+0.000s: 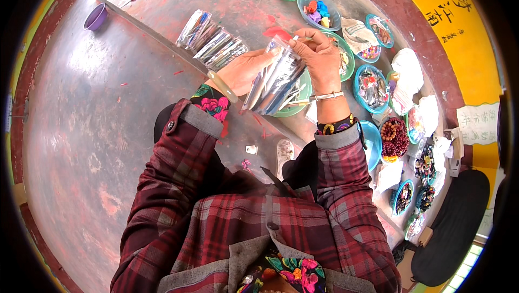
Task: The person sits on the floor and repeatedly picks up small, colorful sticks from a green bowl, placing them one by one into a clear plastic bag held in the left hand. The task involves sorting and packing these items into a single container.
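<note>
A clear zip plastic bag (277, 83) hangs slanted in front of me, filled with long thin pieces in white, silver, blue and dark colours. My left hand (244, 70) grips its left side, the thumb lying near the upper edge. At the top corner, my right hand (323, 61) is closed in a pinch. A small white bit shows at those fingertips; I cannot make out whether it belongs to the bag. Partly hidden below the bag is a green basin (307, 94) with thin white sticks by its rim. Similar filled bags (220, 48) lie in a row beyond my left hand.
Along the right stand several basins, including a blue one (355, 88), a teal one (373, 142) and a green one (350, 55). Dark red beads (394, 137) fill another. Far left are a purple basin (95, 17) and scissors (131, 0). A floor ledge (146, 36) runs diagonally.
</note>
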The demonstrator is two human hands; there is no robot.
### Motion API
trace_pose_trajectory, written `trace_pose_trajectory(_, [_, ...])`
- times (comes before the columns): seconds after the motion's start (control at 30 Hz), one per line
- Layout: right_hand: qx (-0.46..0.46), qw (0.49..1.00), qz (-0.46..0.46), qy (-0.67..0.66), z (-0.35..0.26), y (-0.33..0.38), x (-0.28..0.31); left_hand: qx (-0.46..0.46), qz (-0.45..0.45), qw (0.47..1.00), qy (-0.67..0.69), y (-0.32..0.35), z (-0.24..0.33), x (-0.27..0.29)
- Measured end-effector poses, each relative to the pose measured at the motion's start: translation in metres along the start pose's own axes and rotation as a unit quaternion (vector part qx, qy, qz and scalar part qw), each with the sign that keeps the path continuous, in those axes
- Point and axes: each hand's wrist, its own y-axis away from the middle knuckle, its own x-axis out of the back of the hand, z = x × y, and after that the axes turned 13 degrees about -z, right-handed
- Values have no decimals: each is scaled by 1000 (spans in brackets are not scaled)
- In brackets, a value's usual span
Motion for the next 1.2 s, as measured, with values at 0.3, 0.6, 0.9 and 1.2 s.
trace_pose_trajectory(0.3, [74,982,23,172,-4,2,-5,39,34,966,252,-2,12,-2])
trace_pose_trajectory(0.6, [152,957,5,246,2,2,1,-16,57,997,58,1,0,4])
trace_pose_trajectory(0.9, [-115,925,-236,-275,16,5,19,-110,65,774,620,-8,7,19])
trace_pose_trajectory(1.2, [-136,955,-141,-222,3,6,1,-111,89,814,563,-9,15,17])
